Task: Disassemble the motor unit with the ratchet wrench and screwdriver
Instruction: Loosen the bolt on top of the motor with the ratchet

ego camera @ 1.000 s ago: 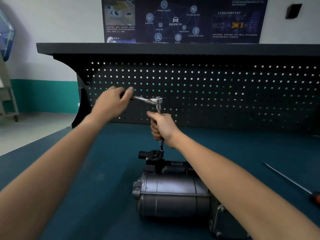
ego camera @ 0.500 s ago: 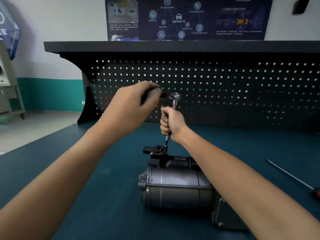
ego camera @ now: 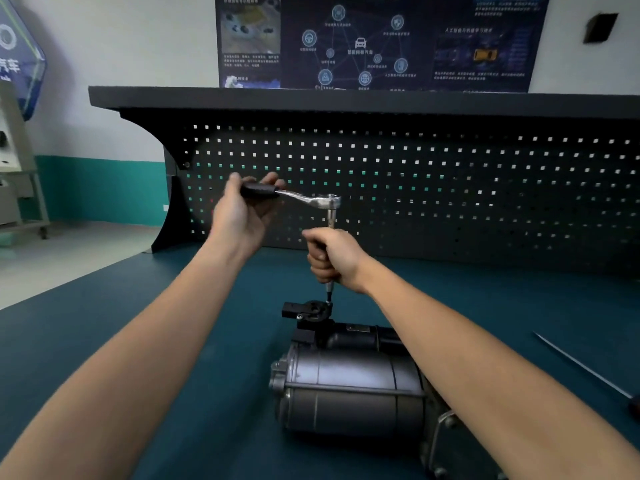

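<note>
Dark teal workbench top (ego camera: 104, 341) is seen across the lower frame; black pegboard back panel (ego camera: 450, 188) is set upright behind it, under a dark shelf; a dark blue poster (ego camera: 374, 43) is hung on the wall above. Grey cylindrical motor unit (ego camera: 349, 393) is laid on its side on the bench, near centre, partly hidden by the right forearm. Left hand (ego camera: 242, 216) is raised in front of the pegboard, fingers curled round the black handle of the ratchet wrench (ego camera: 311, 199); the handle is held roughly level, chrome head pointing right. Right hand (ego camera: 332, 258) is closed in a fist round the upright extension bar (ego camera: 330, 220) that is fitted under the ratchet head; bar tip is seated on the black fitting (ego camera: 308, 310) at the motor's far end. Screwdriver (ego camera: 581, 368) is laid on the bench at far right, well apart from the motor, untouched; its handle is cut off by the frame edge.
</note>
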`<state>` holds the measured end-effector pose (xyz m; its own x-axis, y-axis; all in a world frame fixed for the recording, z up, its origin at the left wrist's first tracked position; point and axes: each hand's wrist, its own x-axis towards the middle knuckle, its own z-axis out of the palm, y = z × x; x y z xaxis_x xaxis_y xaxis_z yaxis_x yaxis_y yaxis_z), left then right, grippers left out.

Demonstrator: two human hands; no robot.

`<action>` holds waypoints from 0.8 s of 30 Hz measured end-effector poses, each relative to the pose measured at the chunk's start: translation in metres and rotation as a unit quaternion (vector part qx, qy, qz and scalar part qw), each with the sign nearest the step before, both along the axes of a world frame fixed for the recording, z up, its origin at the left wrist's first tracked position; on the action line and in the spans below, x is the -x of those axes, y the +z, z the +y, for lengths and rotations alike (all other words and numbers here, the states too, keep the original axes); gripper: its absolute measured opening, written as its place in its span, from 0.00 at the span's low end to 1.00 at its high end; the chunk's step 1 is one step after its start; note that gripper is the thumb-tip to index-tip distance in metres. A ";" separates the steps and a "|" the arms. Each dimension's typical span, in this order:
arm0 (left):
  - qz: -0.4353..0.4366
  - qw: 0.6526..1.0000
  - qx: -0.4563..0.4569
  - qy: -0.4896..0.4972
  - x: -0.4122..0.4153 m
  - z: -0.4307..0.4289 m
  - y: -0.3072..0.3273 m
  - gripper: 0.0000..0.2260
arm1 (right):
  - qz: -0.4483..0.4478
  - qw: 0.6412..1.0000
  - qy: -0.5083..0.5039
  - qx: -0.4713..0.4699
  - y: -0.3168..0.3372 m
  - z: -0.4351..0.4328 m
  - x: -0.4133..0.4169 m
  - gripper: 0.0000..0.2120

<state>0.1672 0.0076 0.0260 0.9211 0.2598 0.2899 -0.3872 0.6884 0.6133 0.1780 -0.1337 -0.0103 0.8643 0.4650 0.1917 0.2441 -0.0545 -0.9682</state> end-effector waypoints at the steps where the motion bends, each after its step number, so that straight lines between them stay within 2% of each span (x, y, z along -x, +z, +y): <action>1: -0.015 1.000 0.007 0.027 0.013 0.002 -0.004 0.12 | -0.005 1.000 -0.009 0.011 0.000 0.001 -0.001 0.24; 3: -0.052 0.995 -0.017 0.083 0.044 0.001 -0.018 0.11 | -0.012 0.999 -0.034 0.032 0.000 0.004 -0.003 0.24; 5: -0.113 0.982 -0.086 0.128 0.074 -0.010 -0.034 0.09 | -0.012 0.998 -0.063 0.031 0.000 0.010 -0.004 0.22; 9: -0.217 0.923 -0.240 0.207 0.104 -0.040 -0.038 0.05 | -0.011 0.987 -0.158 -0.013 0.000 0.019 0.003 0.17; 12: -0.252 0.882 -0.330 0.225 0.100 -0.048 -0.032 0.06 | -0.017 0.975 -0.220 -0.036 -0.002 0.012 0.007 0.20; 13: -0.250 0.890 -0.319 0.209 0.094 -0.049 -0.030 0.07 | 0.001 0.974 -0.217 -0.068 -0.004 0.009 0.007 0.22; 14: -0.239 0.914 -0.273 0.182 0.087 -0.050 -0.028 0.07 | 0.025 0.974 -0.198 -0.110 -0.005 0.005 0.008 0.23; 16: -0.192 0.965 -0.126 0.128 0.066 -0.048 -0.021 0.10 | 0.048 0.975 -0.127 -0.176 -0.009 -0.001 0.007 0.25; 17: -0.166 0.978 -0.064 0.107 0.054 -0.045 -0.015 0.11 | 0.043 0.978 -0.093 -0.183 -0.010 -0.003 0.006 0.25; 20: -0.103 0.993 0.051 0.033 0.013 -0.035 -0.001 0.13 | 0.039 0.990 -0.009 -0.133 -0.008 -0.007 0.001 0.26; 24: -0.021 0.994 0.106 0.004 -0.024 -0.033 0.004 0.15 | 0.050 0.997 0.062 -0.015 0.001 -0.005 -0.005 0.25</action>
